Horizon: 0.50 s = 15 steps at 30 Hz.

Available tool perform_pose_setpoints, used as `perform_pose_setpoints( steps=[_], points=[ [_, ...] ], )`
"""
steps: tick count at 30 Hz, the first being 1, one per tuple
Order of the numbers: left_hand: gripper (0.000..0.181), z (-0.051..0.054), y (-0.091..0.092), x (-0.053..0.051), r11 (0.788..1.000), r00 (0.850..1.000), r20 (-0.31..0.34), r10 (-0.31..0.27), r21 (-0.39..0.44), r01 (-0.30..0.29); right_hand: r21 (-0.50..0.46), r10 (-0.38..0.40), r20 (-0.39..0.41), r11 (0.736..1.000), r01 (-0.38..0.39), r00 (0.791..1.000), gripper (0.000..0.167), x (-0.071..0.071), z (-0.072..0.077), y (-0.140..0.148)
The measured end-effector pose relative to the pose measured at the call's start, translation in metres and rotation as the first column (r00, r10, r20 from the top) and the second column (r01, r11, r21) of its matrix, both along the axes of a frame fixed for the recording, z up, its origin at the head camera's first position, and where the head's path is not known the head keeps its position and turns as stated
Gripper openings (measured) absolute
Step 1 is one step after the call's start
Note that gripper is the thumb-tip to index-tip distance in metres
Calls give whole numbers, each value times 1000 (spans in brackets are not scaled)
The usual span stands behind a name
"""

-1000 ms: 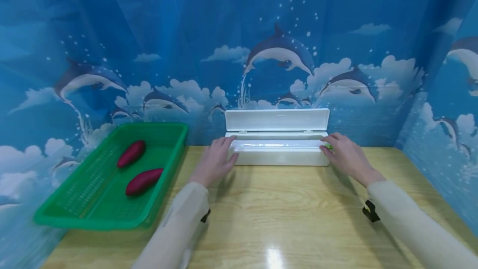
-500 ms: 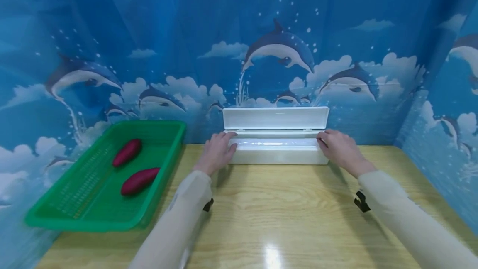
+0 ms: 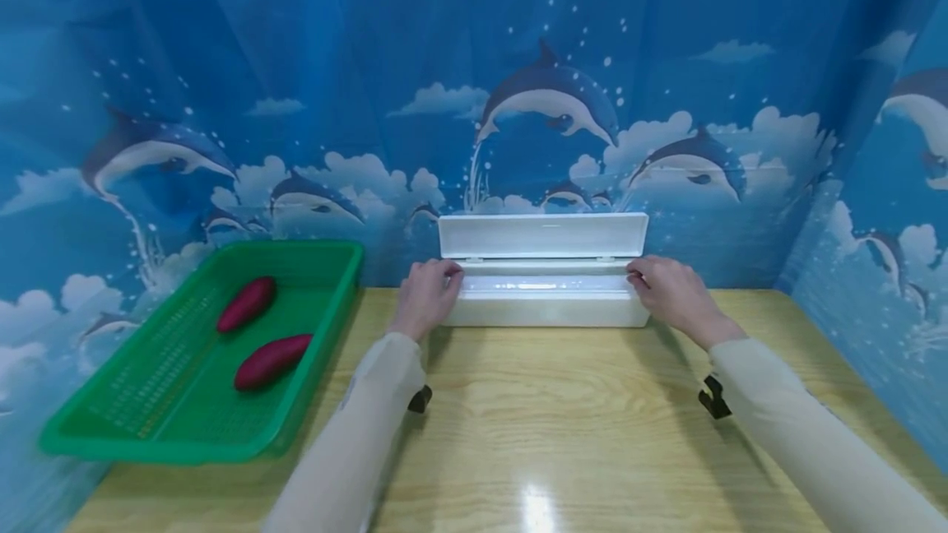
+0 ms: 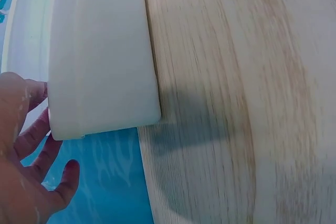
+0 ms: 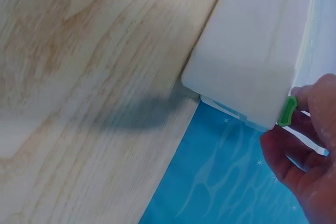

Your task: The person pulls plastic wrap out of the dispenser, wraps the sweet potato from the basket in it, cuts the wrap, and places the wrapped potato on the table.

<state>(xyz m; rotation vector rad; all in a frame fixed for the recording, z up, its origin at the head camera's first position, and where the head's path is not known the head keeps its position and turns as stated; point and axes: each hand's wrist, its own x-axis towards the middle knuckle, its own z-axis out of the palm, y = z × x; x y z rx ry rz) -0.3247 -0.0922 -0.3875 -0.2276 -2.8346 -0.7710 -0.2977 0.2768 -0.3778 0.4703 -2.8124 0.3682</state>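
Note:
A long white cling film dispenser (image 3: 548,313) stands at the back of the table with its lid (image 3: 544,237) raised. Inside lies shiny clear cling film (image 3: 544,282). My left hand (image 3: 425,298) is at the box's left end, pinching the film's edge with curled fingertips; the box wall partly hides the pinch in the left wrist view. At the opposite end my right hand (image 3: 674,294) pinches the film's other edge. A small green piece (image 5: 287,111), seemingly the cutter slider, sits against the box rim beside the right fingertips.
To the left, a green plastic basket (image 3: 285,410) holds two dark red sweet potatoes (image 3: 248,304). The wooden table (image 3: 548,418) stretches in front of the box. A blue dolphin-print curtain (image 3: 415,39) hangs close behind.
My left fingers, earlier stretched over the box's left end, have curled into a pinch. The right hand has shifted slightly inward, and the green piece is hidden from the head view.

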Motion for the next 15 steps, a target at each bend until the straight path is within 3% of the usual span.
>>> perform_pose_setpoints(
  steps=[8, 15],
  points=[
    [24, -1, 2, -4, 999, 1000, 17, 26, 31, -26, -62, -65, 29, 996, 67, 997, 17, -4, 0, -4],
    [23, 1, 1, -4, 999, 1000, 4, 13, 47, -14, -129, -96, -17, 987, 93, 995, 17, -7, -5, -2]
  ],
)
